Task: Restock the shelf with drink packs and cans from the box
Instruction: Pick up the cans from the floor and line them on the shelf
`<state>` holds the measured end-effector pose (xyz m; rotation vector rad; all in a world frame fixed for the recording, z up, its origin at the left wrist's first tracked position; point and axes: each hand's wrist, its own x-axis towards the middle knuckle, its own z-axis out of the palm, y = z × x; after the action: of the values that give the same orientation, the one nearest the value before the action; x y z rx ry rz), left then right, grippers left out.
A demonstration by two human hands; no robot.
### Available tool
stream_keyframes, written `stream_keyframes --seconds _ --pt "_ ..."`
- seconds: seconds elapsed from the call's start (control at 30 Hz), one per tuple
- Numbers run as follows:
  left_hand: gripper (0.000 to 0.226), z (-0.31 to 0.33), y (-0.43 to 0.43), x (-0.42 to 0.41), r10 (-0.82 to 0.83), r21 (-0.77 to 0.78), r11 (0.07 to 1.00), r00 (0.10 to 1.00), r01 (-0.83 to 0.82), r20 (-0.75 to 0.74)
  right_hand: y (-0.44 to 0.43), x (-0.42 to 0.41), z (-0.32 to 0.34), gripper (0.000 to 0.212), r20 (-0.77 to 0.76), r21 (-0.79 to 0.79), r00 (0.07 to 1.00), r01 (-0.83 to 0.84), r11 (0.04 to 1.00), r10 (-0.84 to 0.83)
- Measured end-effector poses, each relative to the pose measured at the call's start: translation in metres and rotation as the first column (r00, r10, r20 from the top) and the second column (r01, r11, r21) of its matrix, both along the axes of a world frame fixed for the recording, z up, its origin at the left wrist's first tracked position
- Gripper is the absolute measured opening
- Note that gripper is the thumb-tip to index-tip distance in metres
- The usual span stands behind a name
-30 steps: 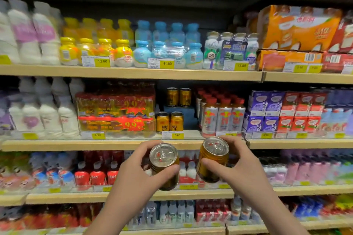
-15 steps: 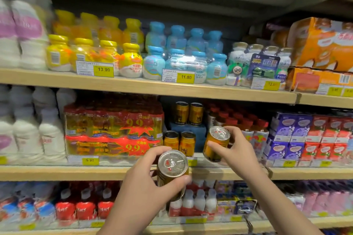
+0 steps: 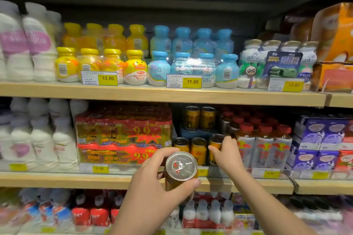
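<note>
My left hand (image 3: pixel 152 192) grips a gold can (image 3: pixel 180 171) with a silver pull-tab lid, held upright in front of the middle shelf's edge (image 3: pixel 114 180). My right hand (image 3: pixel 227 153) grips a second gold can (image 3: pixel 214 144) standing on the middle shelf, at the right end of a front row with two gold cans (image 3: pixel 191 149). Two more gold cans (image 3: pixel 199 117) stand higher behind them on a blue box (image 3: pixel 194 132). The supply box is out of view.
Red shrink-wrapped bottle packs marked 9.9 (image 3: pixel 124 135) flank the cans on the left; red-capped bottles (image 3: pixel 263 145) crowd the right. White bottles (image 3: pixel 38 135) and purple cartons (image 3: pixel 321 139) fill the ends. The upper shelf carries yellow (image 3: pixel 99 63) and blue bottle packs (image 3: pixel 193 63).
My right hand moved forward and down, bringing its can onto the middle shelf beside the front row. My left hand with its can rose slightly. The view moved closer to the shelf.
</note>
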<state>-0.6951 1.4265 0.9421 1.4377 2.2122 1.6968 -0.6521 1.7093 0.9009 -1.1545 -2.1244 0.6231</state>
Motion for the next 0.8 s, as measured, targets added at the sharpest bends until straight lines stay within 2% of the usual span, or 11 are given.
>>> stream_keyframes --seconds 0.27,0.53,0.67,0.8 --pt "0.07 -0.004 0.014 -0.006 0.019 -0.017 1.0 1.0 -0.019 0.016 0.006 -0.01 -0.013 0.045 0.051 -0.066 0.998 0.03 0.997 -0.026" --pt "0.068 -0.007 0.03 -0.012 -0.001 -0.01 1.0 1.0 0.001 0.022 0.005 -0.01 -0.014 0.051 0.155 -0.024 0.988 0.028 0.999 -0.024" --pt "0.063 -0.001 0.049 -0.02 -0.02 -0.002 1.0 1.0 0.02 0.017 -0.007 0.0 -0.011 0.065 0.143 0.09 0.989 -0.047 0.995 0.034" --pt "0.06 0.011 0.082 -0.033 -0.023 0.015 1.0 1.0 0.023 -0.011 -0.023 0.024 -0.005 0.087 0.093 0.063 0.987 -0.135 0.989 0.129"
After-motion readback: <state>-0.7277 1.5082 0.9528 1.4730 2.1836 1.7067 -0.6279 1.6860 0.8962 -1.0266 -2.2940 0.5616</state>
